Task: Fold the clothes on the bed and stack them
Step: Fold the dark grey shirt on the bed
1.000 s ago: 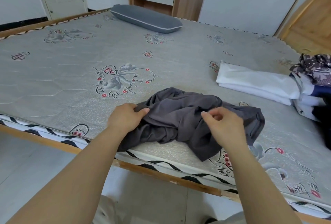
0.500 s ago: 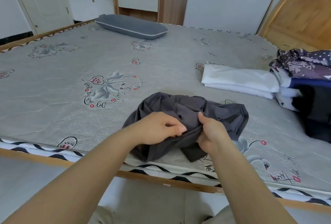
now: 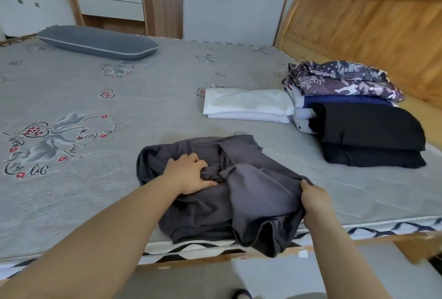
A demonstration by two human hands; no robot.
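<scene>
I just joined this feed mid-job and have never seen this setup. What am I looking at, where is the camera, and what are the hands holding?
No machine here: a person works with bare hands, and the one camera sits on their head, looking forward and down. The left hand grips the bunched middle of a dark grey garment on the bed; the right hand pinches its right edge. The garment is crumpled, part hanging over the bed's near edge. To the right lie a folded white garment and a pile of clothes. A grey pillow lies at the far side.
</scene>
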